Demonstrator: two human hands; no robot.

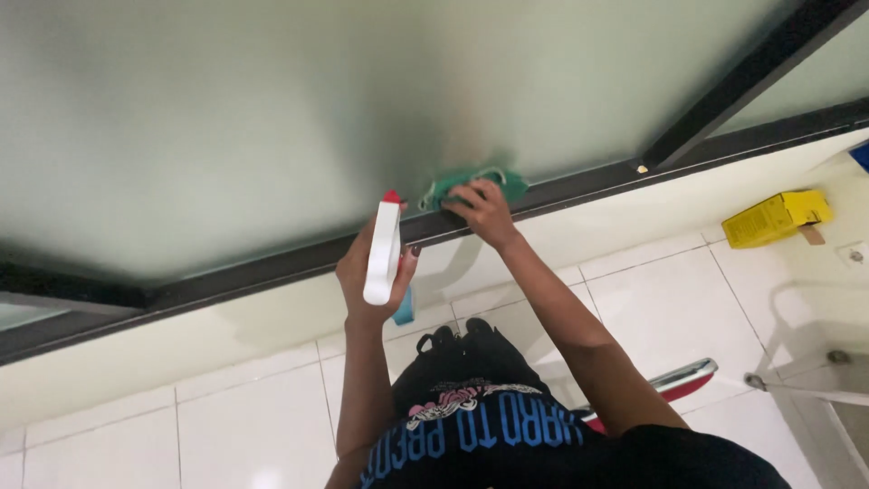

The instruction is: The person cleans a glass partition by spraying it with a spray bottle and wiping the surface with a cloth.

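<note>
Here, the frosted glass (pixel 226 118) fills most of the view, a smooth, milky grey-green pane held in a dark metal frame (pixel 272 263) whose bars run slantwise across the picture. Against the glass's lower edge, just where it meets the frame, lies the cloth (pixel 493 179), green, soft and crumpled, with a pale looped trim showing at its near side. The right hand (pixel 484 213) lies flat over the cloth, fingers pressed together and bent down on it, so that the cloth sticks out past the fingertips towards the glass. Just beside it, on the frame side of the glass, the left hand (pixel 367 272) is wrapped round a spray bottle (pixel 383 254): a white, smooth plastic head, long and rounded, with a small red nozzle tip pointing at the glass and a blue body peeping out below the palm. The bottle and cloth are near each other but apart.

Below the frame, away from the glass, runs a cream wall band and then a floor (pixel 670 308) of glossy white square tiles. A yellow box (pixel 777 217) of card sits by the far end of the frame, well apart from both hands. A red-and-chrome thing (pixel 683 376) lies on the tiles beneath the right forearm; what it is I cannot tell.
</note>
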